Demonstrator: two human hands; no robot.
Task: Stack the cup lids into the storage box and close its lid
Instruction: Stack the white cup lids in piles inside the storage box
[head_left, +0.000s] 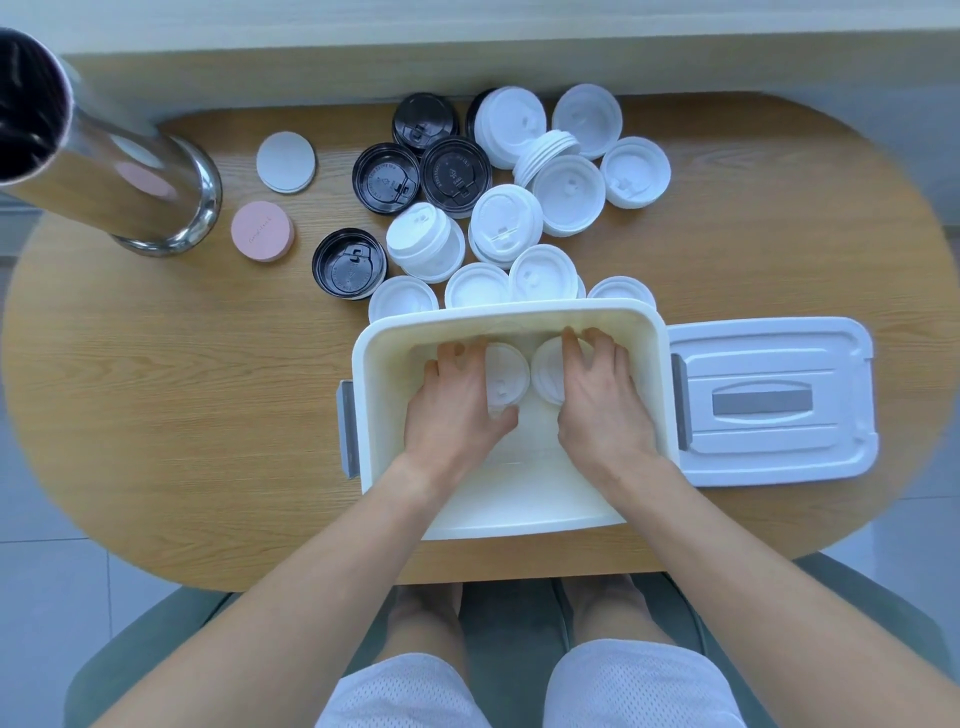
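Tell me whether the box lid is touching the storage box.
Cannot tell. In the head view the box lid lies flat right beside the storage box, its edge meeting the box's grey latch; no gap shows.

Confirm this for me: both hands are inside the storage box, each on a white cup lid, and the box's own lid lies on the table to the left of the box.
One detail is wrong. The head view shows the box lid lying to the right of the storage box, not the left. The rest holds: the left hand and right hand are inside the box, each on a white cup lid.
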